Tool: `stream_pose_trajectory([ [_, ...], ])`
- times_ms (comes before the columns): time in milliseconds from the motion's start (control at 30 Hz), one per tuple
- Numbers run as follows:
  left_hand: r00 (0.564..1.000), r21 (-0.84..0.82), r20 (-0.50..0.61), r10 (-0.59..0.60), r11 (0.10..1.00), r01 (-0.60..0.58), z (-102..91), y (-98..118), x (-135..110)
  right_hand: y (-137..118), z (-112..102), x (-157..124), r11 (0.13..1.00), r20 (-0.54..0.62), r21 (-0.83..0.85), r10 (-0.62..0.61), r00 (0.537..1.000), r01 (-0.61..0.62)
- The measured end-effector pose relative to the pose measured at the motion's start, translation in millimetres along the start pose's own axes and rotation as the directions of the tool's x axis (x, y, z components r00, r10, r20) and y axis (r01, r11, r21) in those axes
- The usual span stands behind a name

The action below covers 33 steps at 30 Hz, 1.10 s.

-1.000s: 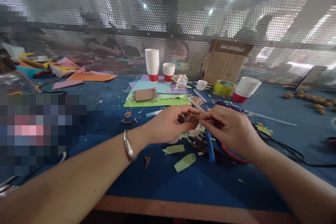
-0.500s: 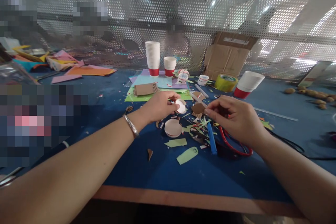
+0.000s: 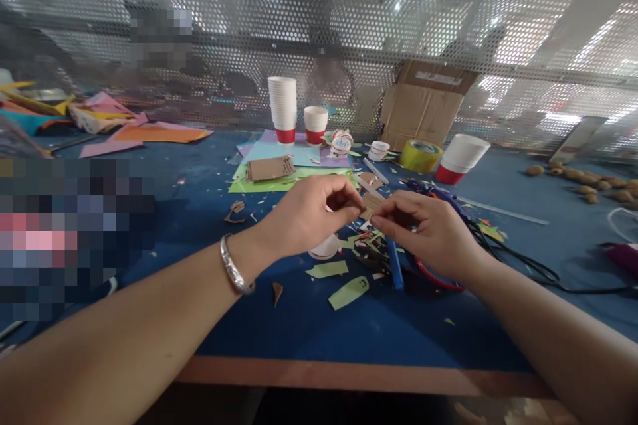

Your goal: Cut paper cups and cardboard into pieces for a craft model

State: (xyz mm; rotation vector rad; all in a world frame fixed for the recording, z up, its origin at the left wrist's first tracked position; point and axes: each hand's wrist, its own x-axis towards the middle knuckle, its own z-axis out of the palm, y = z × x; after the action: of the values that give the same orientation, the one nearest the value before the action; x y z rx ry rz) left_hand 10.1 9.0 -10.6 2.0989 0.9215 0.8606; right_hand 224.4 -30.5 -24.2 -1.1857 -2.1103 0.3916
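Note:
A small piece of brown corrugated cardboard (image 3: 369,203) is between my two hands, over the scraps. My left hand (image 3: 319,216), with a silver bracelet on its wrist, pinches the cardboard's left side with thumb and fingertips. At its right lower edge, the fingers of my right hand (image 3: 423,222) are closed on it too. A white paper disc (image 3: 325,247), cut like a cup bottom, lies under my left hand and is partly hidden. Below the hands lie two pale green paper strips (image 3: 349,292). Beside my right hand is a blue pen-shaped tool (image 3: 395,265), with red scissor-like handles (image 3: 438,277) partly covered.
Behind stand a tall stack of paper cups (image 3: 282,109), a shorter cup stack (image 3: 316,125), small white paper wheels (image 3: 341,143), yellow tape (image 3: 421,156) and tilted cups (image 3: 462,158). Folded cardboard (image 3: 270,169) lies on coloured paper. A cardboard box (image 3: 421,106) leans against the mesh.
My left hand has left the small white disc and moved right to the cardboard piece. My right hand still holds that piece. The view has shifted slightly.

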Motion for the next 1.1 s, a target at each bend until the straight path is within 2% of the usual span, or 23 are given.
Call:
stream_pose_trajectory([
  [133,0.992,-0.04,-0.115,-0.052,0.998,0.047,-8.4,-1,2,-6,3,-3,0.999,0.15,0.012,-0.053,0.987,0.052],
  [267,0.99,-0.118,-0.103,-0.101,0.989,0.088,-5.9,2,0,-15,6,-6,0.983,0.337,-0.047,-0.151,0.929,0.177],
  [367,0.992,-0.135,-0.091,-0.084,0.988,0.071,-3.1,3,-1,-16,6,-6,0.976,0.354,-0.064,-0.173,0.919,0.209],
  [467,0.993,-0.105,-0.111,-0.041,0.994,0.029,-4.3,4,-1,-9,3,-3,0.983,0.27,-0.065,-0.148,0.951,0.171],
  [600,0.988,0.011,-0.147,-0.038,0.999,0.04,-7.8,3,0,5,-3,2,0.993,0.118,-0.06,-0.098,0.988,0.106],
  [733,0.987,-0.033,-0.152,-0.062,0.998,0.057,-8.0,-1,1,16,-9,6,0.998,-0.01,0.019,0.059,0.998,-0.059],
  [833,0.984,-0.134,-0.141,-0.107,0.987,0.088,-8.3,-5,3,24,-19,9,0.985,-0.093,0.007,0.172,0.981,-0.172],
  [900,0.981,-0.177,-0.149,-0.123,0.979,0.096,-9.1,-6,4,33,-31,10,0.956,-0.199,-0.127,0.237,0.951,-0.265],
  [1000,0.976,-0.226,-0.178,-0.123,0.971,0.081,-9.9,-8,4,55,-55,10,0.898,-0.301,-0.239,0.294,0.907,-0.37],
  [1100,0.974,-0.298,-0.173,-0.143,0.951,0.087,-9.3,-10,5,83,-79,7,0.802,-0.295,-0.343,0.403,0.866,-0.49],
])
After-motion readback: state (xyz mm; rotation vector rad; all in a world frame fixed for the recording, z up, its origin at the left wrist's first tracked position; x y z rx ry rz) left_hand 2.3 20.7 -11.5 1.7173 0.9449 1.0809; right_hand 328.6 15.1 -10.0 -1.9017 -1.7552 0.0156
